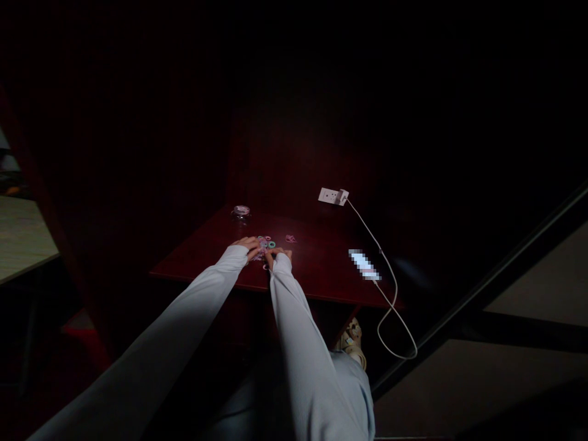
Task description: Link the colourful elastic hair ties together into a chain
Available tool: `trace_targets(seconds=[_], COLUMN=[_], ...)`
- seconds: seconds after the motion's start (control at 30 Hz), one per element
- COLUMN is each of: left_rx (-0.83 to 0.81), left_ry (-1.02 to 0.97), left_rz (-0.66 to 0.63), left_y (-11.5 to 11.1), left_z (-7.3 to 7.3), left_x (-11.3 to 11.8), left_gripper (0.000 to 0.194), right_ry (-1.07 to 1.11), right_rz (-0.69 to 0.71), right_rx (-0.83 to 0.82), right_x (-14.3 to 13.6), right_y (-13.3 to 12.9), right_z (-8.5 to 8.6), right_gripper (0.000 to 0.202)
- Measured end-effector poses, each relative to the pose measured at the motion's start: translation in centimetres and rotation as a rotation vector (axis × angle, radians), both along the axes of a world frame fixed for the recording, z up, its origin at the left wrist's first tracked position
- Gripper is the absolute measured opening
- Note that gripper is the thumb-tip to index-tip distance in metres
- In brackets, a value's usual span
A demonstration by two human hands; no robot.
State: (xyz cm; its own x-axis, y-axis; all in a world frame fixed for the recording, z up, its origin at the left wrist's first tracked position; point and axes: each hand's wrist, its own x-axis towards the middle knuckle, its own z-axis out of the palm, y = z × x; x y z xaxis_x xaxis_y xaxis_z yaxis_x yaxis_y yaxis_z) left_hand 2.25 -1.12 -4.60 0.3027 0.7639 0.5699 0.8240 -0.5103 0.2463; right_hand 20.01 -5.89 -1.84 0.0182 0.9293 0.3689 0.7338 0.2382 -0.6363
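A pile of small pink, purple and green ring-shaped bands (pixel 263 244) lies on the dark red table (pixel 316 278), at the centre of the clock. Both arms stretch forward in pale sleeves, the left from between seven and eight o'clock, the right from about five. The left hand (pixel 247 244) rests at nine o'clock, back upward, fingers reaching over the pile's near side. The right hand (pixel 281 252) sits low, between three and four o'clock, bent inward with fingers toward the bands. Whether either hand pinches a band, I cannot tell; the fingertips are too small and dim. A clear jar (pixel 241 212) stands at eleven o'clock, a pink piece (pixel 291 239) lies near three, and a lit phone (pixel 364 264) lies farther out, just past three.
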Motion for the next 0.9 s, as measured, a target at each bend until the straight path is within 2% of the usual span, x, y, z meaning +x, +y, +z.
trace_targets(seconds=[0.2,0.57,0.9], left_rx=[0.027,0.013,-0.007], left_ry=[-0.028,-0.038,-0.004], left_rz=[-0.010,-0.014,0.009], left_y=[0.18,-0.39,-0.14], left_z=[-0.38,0.14,0.03], left_x=[-0.01,0.14,0.17], left_gripper=[0.027,0.030,0.030], right_ry=[0.006,0.003,-0.002], right_rz=[0.007,0.022,0.029], right_rx=[-0.003,0.006,-0.012], right_x=[-0.01,0.10,0.22], right_y=[-0.08,0.01,0.15], right_z=[-0.02,-0.12,-0.25], right_gripper=[0.014,0.015,0.017])
